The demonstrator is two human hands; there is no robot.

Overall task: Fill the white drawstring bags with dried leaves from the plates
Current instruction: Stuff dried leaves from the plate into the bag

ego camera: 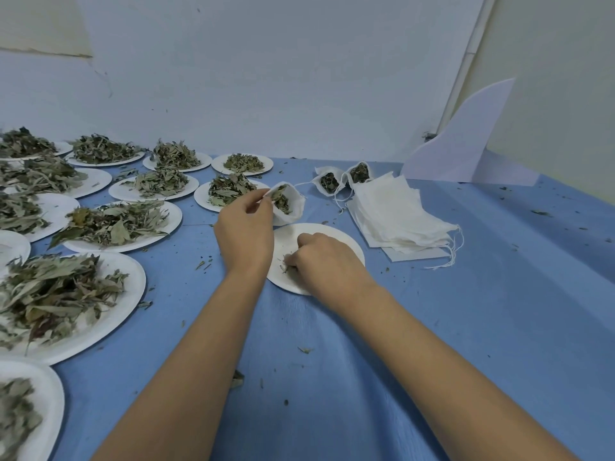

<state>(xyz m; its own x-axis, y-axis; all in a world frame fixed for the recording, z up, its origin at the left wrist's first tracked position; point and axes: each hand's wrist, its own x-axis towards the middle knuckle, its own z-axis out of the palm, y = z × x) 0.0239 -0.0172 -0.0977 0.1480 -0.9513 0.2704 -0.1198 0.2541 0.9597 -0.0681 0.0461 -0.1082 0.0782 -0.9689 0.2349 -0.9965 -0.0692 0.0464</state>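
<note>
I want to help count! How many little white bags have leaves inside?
3. One white drawstring bag is held by the left hand; two filled bags sit behind the stack of empty bags. None seem hidden.

No text, label, brand, number or sign can be read anywhere in the view; the paper plates [346, 242], the white drawstring bags [396, 214] and the blue table cover [466, 327] are all plain.
</note>
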